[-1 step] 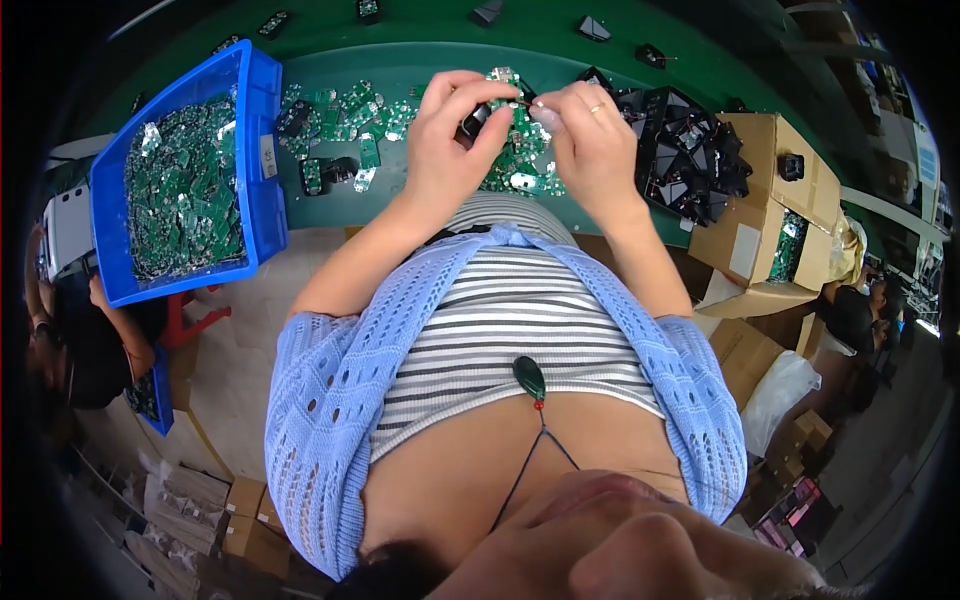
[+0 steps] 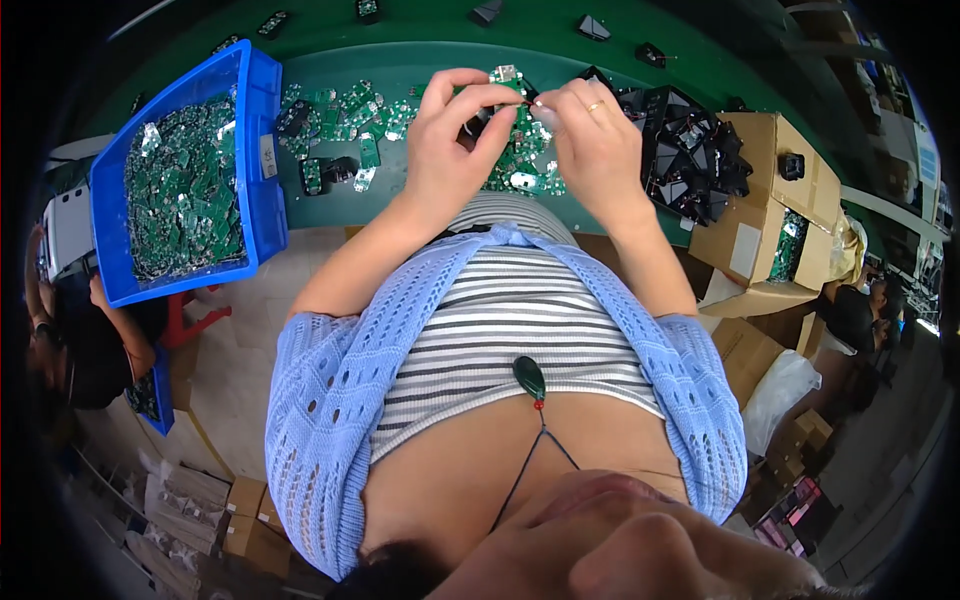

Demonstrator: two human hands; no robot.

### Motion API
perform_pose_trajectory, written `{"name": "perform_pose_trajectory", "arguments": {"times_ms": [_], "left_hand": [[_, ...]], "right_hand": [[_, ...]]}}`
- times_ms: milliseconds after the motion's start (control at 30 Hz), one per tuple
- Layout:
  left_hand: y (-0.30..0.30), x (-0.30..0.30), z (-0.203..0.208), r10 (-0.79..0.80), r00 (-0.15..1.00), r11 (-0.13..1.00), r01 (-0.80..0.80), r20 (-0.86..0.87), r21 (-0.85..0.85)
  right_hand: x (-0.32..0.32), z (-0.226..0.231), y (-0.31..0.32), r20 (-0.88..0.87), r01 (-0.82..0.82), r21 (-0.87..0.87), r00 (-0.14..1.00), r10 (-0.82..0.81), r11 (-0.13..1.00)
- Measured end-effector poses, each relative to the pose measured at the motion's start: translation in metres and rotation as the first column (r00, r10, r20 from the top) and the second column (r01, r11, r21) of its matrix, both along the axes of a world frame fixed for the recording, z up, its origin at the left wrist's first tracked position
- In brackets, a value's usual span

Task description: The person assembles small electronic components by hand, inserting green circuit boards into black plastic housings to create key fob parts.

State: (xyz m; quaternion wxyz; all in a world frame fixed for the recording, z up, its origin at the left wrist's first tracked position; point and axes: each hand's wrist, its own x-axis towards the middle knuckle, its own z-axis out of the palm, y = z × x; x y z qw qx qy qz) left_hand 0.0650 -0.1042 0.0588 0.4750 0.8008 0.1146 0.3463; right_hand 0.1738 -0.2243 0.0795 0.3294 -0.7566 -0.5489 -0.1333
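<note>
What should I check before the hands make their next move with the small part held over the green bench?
1. Left hand grips the small black part with its fingers: ok.
2. Right hand pinches at the same spot: ok.
3. Exact seating of the held pieces: cannot tell, fingers hide it.
4. Loose green circuit boards lie on the bench within reach: ok.
5. Blue bin holds more boards: ok.
6. Black housings piled by the right hand: ok.
</note>
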Motion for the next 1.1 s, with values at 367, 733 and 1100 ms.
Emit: {"name": "perform_pose_trajectory", "arguments": {"times_ms": [367, 733, 1100], "left_hand": [[0.000, 0.005, 0.007, 0.072, 0.997, 0.990, -0.072, 0.009, 0.121], [0.002, 0.001, 0.015, -0.257, 0.962, 0.703, 0.122, -0.090, -0.701], [0.006, 0.003, 0.010, -0.235, 0.963, 0.758, 0.099, -0.129, -0.644]], "right_hand": [[0.002, 0.035, 0.005, 0.351, 0.002, -0.349, 0.928, 0.128, 0.937], [-0.005, -0.001, -0.003, -0.847, -0.033, 0.261, 0.472, 0.245, 0.965], [-0.001, -0.004, 0.003, -0.933, 0.030, 0.238, 0.286, 0.220, 0.971]]}}
